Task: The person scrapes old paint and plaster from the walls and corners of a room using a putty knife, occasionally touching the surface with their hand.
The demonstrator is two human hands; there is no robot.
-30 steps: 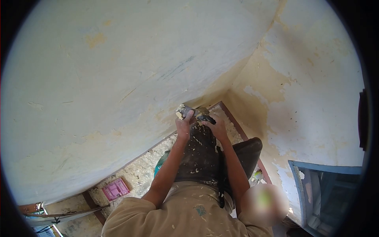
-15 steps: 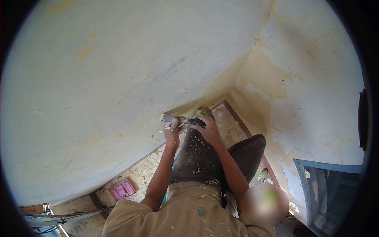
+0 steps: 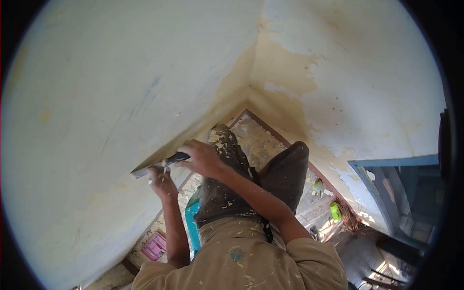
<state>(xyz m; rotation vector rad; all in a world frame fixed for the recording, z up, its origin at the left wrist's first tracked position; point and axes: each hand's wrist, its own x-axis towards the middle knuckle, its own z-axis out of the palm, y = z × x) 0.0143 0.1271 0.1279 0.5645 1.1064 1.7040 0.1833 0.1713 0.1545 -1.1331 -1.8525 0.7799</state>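
A scraper (image 3: 150, 168) with a flat grey blade and a black handle lies against the lower left wall (image 3: 87, 130). My right hand (image 3: 202, 157) is closed round the end of its black handle. Just below the blade and the neck of the tool, my left hand (image 3: 162, 182) touches it with the fingertips, the fingers partly apart. Pale flakes cling to the left fingers. Beige, peeled patches show on the wall by the corner.
Paint flakes cover the floor (image 3: 256, 140) round my bent knees. A pink tray (image 3: 154, 246) lies at lower left, a teal object (image 3: 192, 222) beside my leg. A green container (image 3: 335, 211) stands at right, near a blue-framed window (image 3: 396, 161).
The view has shifted right. Both hands and the scraper have moved left towards the wall, and the blade now meets it. The left fingers have loosened from the tool.
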